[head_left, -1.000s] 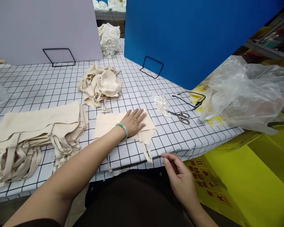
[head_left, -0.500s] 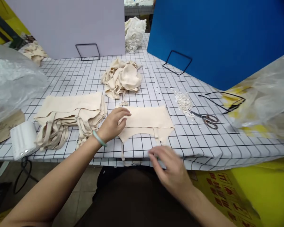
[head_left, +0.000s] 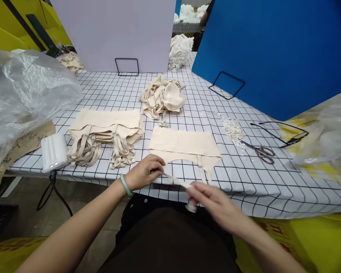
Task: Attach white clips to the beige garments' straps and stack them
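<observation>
A cream garment piece (head_left: 184, 142) lies flat on the table in front of me, its curved lower edge toward me. One of its thin straps (head_left: 176, 179) is stretched between my hands. My left hand (head_left: 147, 170), with a pale green bangle on the wrist, pinches the strap close to the garment's lower left corner. My right hand (head_left: 208, 197), somewhat blurred, grips the strap farther along, and a loose end hangs below it. A second strap with a small slider (head_left: 200, 165) trails down from the garment's right side.
Left lies a stack of similar pieces (head_left: 110, 118) with bunched straps, beside a white device (head_left: 54, 151) with a cable. A crumpled cream pile (head_left: 163, 96) sits behind. On the right are white scraps (head_left: 233, 131), scissors (head_left: 264, 153), glasses (head_left: 290, 140); plastic bags (head_left: 31, 98) flank the table.
My left hand has moved off the garment's upper left to its lower left corner. My right hand has taken hold of the strap, now drawn out between both hands. The view has shifted left.
</observation>
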A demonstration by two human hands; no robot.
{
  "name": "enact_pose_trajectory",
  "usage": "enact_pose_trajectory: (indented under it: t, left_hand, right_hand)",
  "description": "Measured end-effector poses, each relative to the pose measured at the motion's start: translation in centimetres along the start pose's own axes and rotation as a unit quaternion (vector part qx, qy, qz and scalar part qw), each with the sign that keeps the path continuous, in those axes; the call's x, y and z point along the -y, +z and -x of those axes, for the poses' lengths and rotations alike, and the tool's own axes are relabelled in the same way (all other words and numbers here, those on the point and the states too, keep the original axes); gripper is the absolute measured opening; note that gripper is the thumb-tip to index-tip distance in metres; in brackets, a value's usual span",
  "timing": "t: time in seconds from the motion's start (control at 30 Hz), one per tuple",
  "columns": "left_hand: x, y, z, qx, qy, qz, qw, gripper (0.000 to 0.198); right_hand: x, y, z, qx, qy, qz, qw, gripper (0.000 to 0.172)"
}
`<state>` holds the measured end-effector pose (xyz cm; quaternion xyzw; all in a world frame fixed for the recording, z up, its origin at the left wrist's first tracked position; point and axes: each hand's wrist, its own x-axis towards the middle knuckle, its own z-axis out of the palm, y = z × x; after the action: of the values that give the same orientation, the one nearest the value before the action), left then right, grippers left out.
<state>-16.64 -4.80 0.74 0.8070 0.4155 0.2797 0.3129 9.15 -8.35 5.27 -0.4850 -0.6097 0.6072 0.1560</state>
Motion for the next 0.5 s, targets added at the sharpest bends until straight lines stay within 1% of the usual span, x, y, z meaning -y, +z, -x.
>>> enact_pose_trajectory:
  t: [0.1, 0.13, 0.2, 0.23, 0.3, 0.37, 0.4, 0.43, 0.5]
  left_hand:
    - [-0.2, -0.3, -0.1, 0.008, -0.006, 0.000, 1.000, 0.013]
    - [-0.4, -0.4, -0.3, 0.015, -0.006, -0.004, 1.000, 0.013]
    - [-1.5, -0.7, -1.2, 0.015, -0.004, -0.008, 1.000, 0.009]
    - [-2.2, -0.7, -1.9, 0.006, 0.001, 0.001, 1.000, 0.011]
    - [-3.7, -0.6, -3.4, -0.012, 0.018, 0.054, 0.998, 0.021]
    - [-5.1, -0.3, -4.8, -0.028, 0.015, 0.139, 0.990, 0.012]
    - [-5.6, 0.0, -5.3, -0.038, 0.000, 0.182, 0.983, 0.009]
    - [-5.9, 0.2, -5.6, -0.052, -0.022, 0.220, 0.974, 0.013]
    - [-6.1, 0.6, -5.7, -0.090, -0.066, 0.272, 0.956, 0.018]
  right_hand:
    - [2.0, -4.6, 0.3, -0.065, -0.007, 0.096, 0.993, 0.041]
    - [2.7, -5.6, 0.0, -0.075, -0.016, 0.129, 0.989, 0.040]
    - [4.1, -6.6, -0.9, -0.069, -0.043, 0.187, 0.979, 0.038]
    - [4.8, -6.6, -1.5, -0.058, -0.061, 0.213, 0.973, 0.037]
    - [6.0, -6.3, -2.7, -0.031, -0.096, 0.253, 0.962, 0.034]
    - [6.6, -5.8, -3.7, -0.026, -0.115, 0.256, 0.959, 0.030]
    - [6.7, -5.5, -4.1, -0.050, -0.119, 0.241, 0.962, 0.028]
    - [6.5, -5.3, -4.3, -0.096, -0.117, 0.216, 0.965, 0.027]
    - [5.7, -4.8, -4.5, -0.211, -0.091, 0.136, 0.964, 0.028]
